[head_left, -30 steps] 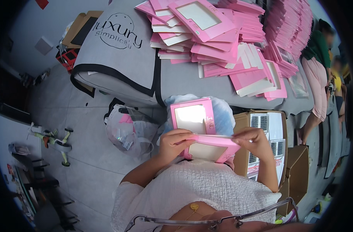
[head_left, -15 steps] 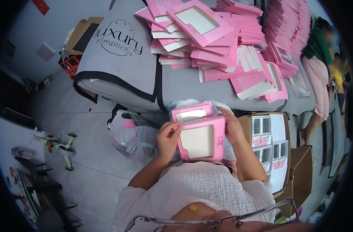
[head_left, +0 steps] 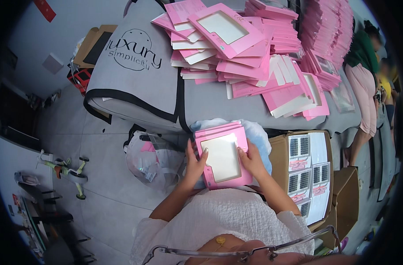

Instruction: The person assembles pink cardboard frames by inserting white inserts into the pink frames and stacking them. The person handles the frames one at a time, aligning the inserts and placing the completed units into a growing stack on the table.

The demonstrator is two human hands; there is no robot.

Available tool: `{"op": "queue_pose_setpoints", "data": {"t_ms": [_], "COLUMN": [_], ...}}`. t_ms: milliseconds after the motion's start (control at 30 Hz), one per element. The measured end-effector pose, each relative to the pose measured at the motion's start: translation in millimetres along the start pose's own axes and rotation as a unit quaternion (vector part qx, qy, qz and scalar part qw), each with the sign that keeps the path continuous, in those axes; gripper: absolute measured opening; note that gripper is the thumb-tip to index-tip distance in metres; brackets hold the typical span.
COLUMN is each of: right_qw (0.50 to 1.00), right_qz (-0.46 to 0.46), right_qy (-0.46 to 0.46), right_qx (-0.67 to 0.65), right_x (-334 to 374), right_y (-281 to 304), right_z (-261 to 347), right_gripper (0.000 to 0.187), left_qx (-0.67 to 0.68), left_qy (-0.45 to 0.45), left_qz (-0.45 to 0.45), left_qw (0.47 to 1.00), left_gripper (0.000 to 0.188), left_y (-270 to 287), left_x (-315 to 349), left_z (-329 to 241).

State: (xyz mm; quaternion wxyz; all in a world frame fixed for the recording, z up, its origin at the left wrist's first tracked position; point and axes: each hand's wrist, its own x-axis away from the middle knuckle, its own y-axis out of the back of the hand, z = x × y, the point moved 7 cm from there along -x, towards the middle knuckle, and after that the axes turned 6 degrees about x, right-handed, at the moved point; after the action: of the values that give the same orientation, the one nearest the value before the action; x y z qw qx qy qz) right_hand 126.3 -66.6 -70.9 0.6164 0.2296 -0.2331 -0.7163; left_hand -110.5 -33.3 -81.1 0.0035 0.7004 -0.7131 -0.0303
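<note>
A small stack of flat pink window boxes (head_left: pixel 222 157) is held over my lap, the top one showing a white inside through its cut-out. My left hand (head_left: pixel 194 164) grips the left edge of the stack, thumb on the front. On the opposite edge, my right hand (head_left: pixel 253 160) is closed in the same way, its thumb at the window's border. A pale blue-and-white cushion or cloth (head_left: pixel 262 140) lies behind and under the boxes. How many boxes are in the stack is partly hidden.
Ahead, a grey sofa (head_left: pixel 135 95) carries a loose heap of pink window boxes (head_left: pixel 225 31) and taller stacks (head_left: pixel 327 33). On my right stands a carton (head_left: pixel 278 152) of white packs with dark grids. A clear bag (head_left: pixel 144 159) sits left; people (head_left: pixel 362 75) are at far right.
The front box, which stood lower and apart from those behind it, now lies lined up with them in one stack. My right hand has slid down to its side edge.
</note>
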Motion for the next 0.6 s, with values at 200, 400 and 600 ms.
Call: {"op": "queue_pose_setpoints", "data": {"t_ms": [200, 400, 600], "right_qw": [0.949, 0.965, 0.958], "right_qz": [0.049, 0.081, 0.086], "right_qy": [-0.086, 0.046, -0.041], "right_qx": [-0.3, -0.245, -0.272], "right_x": [2, 8, 24], "right_y": [0, 18, 36], "right_z": [28, 50, 32], "right_gripper": [0.064, 0.091, 0.095], "left_qx": [0.163, 0.274, 0.314], "left_qy": [0.049, 0.1, 0.158], "left_qz": [0.035, 0.041, 0.059], "left_qw": [0.985, 0.956, 0.934], "left_gripper": [0.041, 0.032, 0.036], "left_y": [-16, -21, -44], "left_x": [-2, -15, -14], "left_z": [-14, -26, -16]}}
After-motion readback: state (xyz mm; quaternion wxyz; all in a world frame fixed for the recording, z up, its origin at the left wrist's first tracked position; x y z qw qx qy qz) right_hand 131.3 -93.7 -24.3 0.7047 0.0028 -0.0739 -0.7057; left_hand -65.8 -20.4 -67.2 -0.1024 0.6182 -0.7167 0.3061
